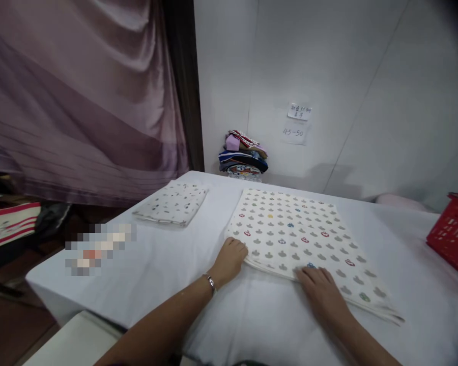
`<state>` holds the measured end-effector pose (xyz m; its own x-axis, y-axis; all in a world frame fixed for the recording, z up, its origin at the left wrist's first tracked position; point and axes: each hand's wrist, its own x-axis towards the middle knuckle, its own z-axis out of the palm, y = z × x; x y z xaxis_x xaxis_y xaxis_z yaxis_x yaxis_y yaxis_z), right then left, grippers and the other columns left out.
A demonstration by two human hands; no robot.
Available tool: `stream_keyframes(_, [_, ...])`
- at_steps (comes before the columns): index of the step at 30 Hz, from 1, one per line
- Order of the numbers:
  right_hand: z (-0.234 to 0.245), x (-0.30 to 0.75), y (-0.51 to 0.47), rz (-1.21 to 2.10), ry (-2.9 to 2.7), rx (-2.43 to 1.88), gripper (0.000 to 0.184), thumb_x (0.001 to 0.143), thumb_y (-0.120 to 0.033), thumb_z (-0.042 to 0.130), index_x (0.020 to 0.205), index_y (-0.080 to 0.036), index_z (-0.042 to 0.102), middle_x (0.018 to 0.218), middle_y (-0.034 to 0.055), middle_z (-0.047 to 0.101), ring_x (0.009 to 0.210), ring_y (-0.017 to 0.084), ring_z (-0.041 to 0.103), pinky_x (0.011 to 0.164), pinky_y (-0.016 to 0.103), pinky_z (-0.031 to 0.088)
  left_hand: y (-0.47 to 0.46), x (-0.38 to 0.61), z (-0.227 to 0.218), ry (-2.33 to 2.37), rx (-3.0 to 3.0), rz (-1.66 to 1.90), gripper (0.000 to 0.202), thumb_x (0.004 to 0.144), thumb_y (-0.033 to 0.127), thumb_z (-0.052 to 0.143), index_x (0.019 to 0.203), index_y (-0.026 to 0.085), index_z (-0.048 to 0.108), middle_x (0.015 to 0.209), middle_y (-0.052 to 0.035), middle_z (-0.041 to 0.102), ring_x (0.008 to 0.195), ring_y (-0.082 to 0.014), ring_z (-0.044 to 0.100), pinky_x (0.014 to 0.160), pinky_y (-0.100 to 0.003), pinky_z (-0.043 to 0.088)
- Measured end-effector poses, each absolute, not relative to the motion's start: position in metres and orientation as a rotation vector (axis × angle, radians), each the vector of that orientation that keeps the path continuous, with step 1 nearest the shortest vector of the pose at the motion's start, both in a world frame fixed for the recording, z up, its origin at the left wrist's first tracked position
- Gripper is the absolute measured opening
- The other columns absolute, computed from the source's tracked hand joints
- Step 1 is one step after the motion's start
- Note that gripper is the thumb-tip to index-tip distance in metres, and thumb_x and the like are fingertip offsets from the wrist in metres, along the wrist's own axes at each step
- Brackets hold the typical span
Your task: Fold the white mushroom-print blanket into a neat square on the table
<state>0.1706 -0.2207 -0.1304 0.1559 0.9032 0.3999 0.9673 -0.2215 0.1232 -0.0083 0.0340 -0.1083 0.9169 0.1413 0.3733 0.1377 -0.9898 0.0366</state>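
Observation:
A cream cloth (293, 234) printed with small grey and coloured shapes lies flat on the white table (175, 274). My left hand (231, 259) is curled at the cloth's near left corner, fingers tucked at its edge. My right hand (320, 290) lies flat with fingers stretched out on the cloth's near edge. A bracelet sits on my left wrist.
A smaller folded speckled cloth (171, 203) lies at the table's far left. A pile of folded coloured fabrics (243, 155) stands at the back against the wall. A red plastic basket (454, 234) is at the right edge. A purple curtain (80, 91) hangs on the left.

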Motion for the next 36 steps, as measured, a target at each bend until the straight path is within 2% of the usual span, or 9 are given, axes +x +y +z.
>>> stream_keyframes(6, [-0.114,0.109,-0.114,-0.35,-1.935,-2.187,0.043,0.077,-0.004,0.041,0.115,-0.018,0.053,0.101,0.0096,0.059,0.091,0.022,0.051,0.077,0.034,0.037,0.034,-0.009,-0.108,0.205,3.05,0.696,0.018,0.076,0.002,0.045,0.076,0.018,0.054,0.079,-0.0032,0.058,0.082,-0.0168,0.048,0.083,-0.035,0.033])
stream_keyframes(9, [-0.11,0.097,-0.077,-0.185,-1.848,-2.229,0.032,0.078,-0.01,0.042,0.106,-0.015,0.058,0.095,0.0092,0.06,0.088,0.021,0.052,0.075,0.033,0.039,0.036,-0.013,-0.108,0.254,2.972,0.777,0.017,0.078,0.006,0.046,0.083,0.018,0.056,0.087,-0.0035,0.058,0.089,-0.0173,0.049,0.086,-0.036,0.034])
stream_keyframes(13, [-0.107,0.104,-0.061,0.079,-1.53,-2.084,0.031,0.08,-0.016,0.039,0.104,-0.018,0.058,0.1,0.0056,0.062,0.091,0.019,0.054,0.079,0.03,0.04,0.044,-0.017,-0.108,0.654,2.672,0.95,0.031,0.076,0.014,0.053,0.106,0.019,0.051,0.115,-0.0069,0.052,0.108,-0.0215,0.044,0.09,-0.037,0.034])
stream_keyframes(18, [-0.103,0.119,-0.065,0.381,-1.152,-1.929,0.026,0.082,-0.032,0.04,0.089,-0.019,0.062,0.079,0.0012,0.065,0.076,0.019,0.056,0.068,0.028,0.042,0.057,-0.009,-0.112,1.054,1.995,0.845,0.043,0.074,0.035,0.059,0.11,0.016,0.045,0.11,-0.0099,0.051,0.101,-0.022,0.051,0.084,-0.034,0.041])
stream_keyframes(21, [-0.099,0.12,-0.066,0.395,-1.139,-1.927,0.027,0.082,-0.035,0.041,0.088,-0.02,0.062,0.072,-0.0003,0.062,0.07,0.018,0.055,0.064,0.027,0.041,0.061,0.002,-0.111,1.031,1.464,0.622,0.058,0.071,0.047,0.061,0.114,0.014,0.043,0.106,-0.0135,0.056,0.085,-0.021,0.058,0.074,-0.034,0.046])
stream_keyframes(24, [-0.096,0.118,-0.067,0.387,-1.264,-1.883,0.026,0.083,-0.03,0.04,0.096,-0.022,0.06,0.082,-0.0004,0.064,0.076,0.017,0.056,0.069,0.027,0.042,0.063,0.013,-0.107,0.869,1.188,0.487,0.047,0.077,0.049,0.052,0.106,0.011,0.051,0.101,-0.0148,0.062,0.076,-0.0187,0.062,0.068,-0.031,0.05])
stream_keyframes(28, [-0.094,0.111,-0.069,0.321,-1.485,-1.905,0.029,0.082,-0.021,0.038,0.102,-0.023,0.058,0.096,0.0016,0.061,0.088,0.018,0.054,0.077,0.028,0.041,0.067,0.02,-0.101,0.774,0.96,0.525,0.042,0.084,0.047,0.042,0.102,0.013,0.058,0.104,-0.0125,0.064,0.084,-0.0182,0.063,0.072,-0.03,0.052])
stream_keyframes(31, [-0.094,0.1,-0.069,0.177,-1.664,-2.023,0.03,0.08,-0.014,0.038,0.103,-0.022,0.057,0.096,0.0039,0.057,0.088,0.017,0.052,0.074,0.027,0.039,0.074,0.018,-0.096,0.729,0.752,0.558,0.043,0.081,0.046,0.049,0.106,0.013,0.059,0.109,-0.0131,0.064,0.09,-0.0208,0.063,0.075,-0.033,0.052])
stream_keyframes(36, [-0.102,0.083,-0.063,0.027,-1.891,-2.2,0.025,0.073,-0.008,0.042,0.09,-0.018,0.057,0.092,0.0068,0.054,0.081,0.019,0.05,0.07,0.027,0.037,0.083,0.01,-0.097,0.633,0.795,0.445,0.043,0.073,0.043,0.061,0.099,0.008,0.062,0.099,-0.0165,0.067,0.087,-0.0236,0.064,0.079,-0.035,0.051])
